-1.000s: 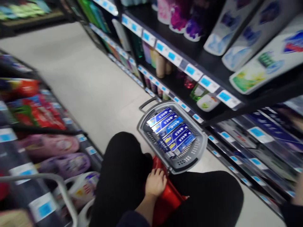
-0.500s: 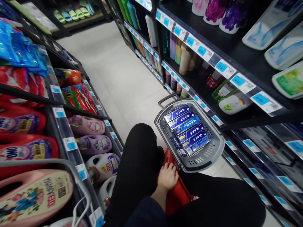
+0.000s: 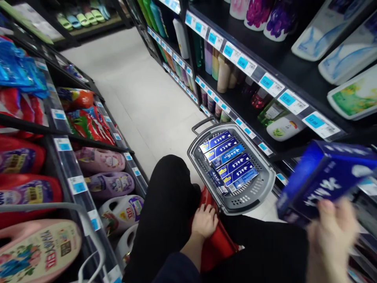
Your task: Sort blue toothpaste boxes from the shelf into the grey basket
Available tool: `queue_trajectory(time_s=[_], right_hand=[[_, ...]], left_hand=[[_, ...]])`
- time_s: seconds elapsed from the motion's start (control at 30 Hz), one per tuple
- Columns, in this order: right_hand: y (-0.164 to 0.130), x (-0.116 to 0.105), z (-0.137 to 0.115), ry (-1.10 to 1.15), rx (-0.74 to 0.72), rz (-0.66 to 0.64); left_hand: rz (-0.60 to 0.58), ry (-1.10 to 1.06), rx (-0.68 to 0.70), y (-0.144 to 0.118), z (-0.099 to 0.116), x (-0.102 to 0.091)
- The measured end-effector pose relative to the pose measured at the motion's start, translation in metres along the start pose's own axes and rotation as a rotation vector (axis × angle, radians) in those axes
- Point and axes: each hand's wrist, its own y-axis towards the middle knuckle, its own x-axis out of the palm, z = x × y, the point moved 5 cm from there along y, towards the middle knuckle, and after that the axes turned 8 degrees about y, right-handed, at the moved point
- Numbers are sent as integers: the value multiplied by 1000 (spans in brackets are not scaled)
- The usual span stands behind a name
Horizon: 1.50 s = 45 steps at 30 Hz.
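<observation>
My right hand (image 3: 332,232), blurred by motion, grips a large dark blue carton (image 3: 319,184) with white lettering, held up at the right side of the head view. What is inside this carton cannot be seen. Between my knees, my left hand (image 3: 204,221) rests with its fingers laid over a smooth red object (image 3: 219,245), whose kind I cannot make out. Just ahead of that hand stands a grey shopping basket (image 3: 266,188) with a slotted bottom and a raised loop handle. Several blue toothpaste boxes (image 3: 231,157) lie side by side in it.
Bottles of laundry detergent (image 3: 108,182) and bagged goods line the left shelf. On the right rise shelves with shampoo-like bottles (image 3: 312,31) and blue price tags. A pale floor aisle (image 3: 138,78) runs ahead to a rack of slippers (image 3: 82,19). My black-trousered knees flank the red object.
My right hand has come into view from the right, carrying the dark blue carton. The left hand stays on the red object. The whole view has shifted slightly.
</observation>
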Motion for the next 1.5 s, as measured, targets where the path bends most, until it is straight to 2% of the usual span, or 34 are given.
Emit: queue_trajectory(time_s=[0.03,0.07,0.13,0.2,0.27,0.37,0.5,0.6,0.67,0.77,0.83,0.93,1.23,1.4,1.5], right_hand=[[2,17,10,68,48,-37],[2,38,25,133,164,-120],[-4,78,57,227,477,-277],[-19,107,85,312,761,-424],[-37,121,107,385,937,-554],[-54,121,136,385,1048,-652],[-61,108,168,265,1086,-708],[-67,100,182,220,1123,-733],[-71,94,187,174,1143,-706],[-67,88,186,84,993,-661],[-63,88,182,42,855,-699],[-59,89,179,-9,772,-786],[-50,81,186,-41,761,-776],[-51,80,190,-14,842,-729],[-51,82,191,-4,852,-754]], left_hand=[[7,4,0,0,0,0],[13,8,0,0,-1,0],[17,11,1,0,-1,1],[9,10,0,0,-1,2],[-3,3,0,0,-1,2],[-10,-3,-5,0,-1,1],[-8,-4,-16,-1,0,-2],[-12,-18,-23,-1,1,-3],[-21,-23,-22,-1,1,-4],[-30,-15,-14,-1,1,-5],[-25,-9,-9,-1,2,-6],[-14,6,-4,-2,1,-6],[13,26,5,-2,2,-5],[17,28,4,-2,2,-4],[18,28,5,-2,2,-5]])
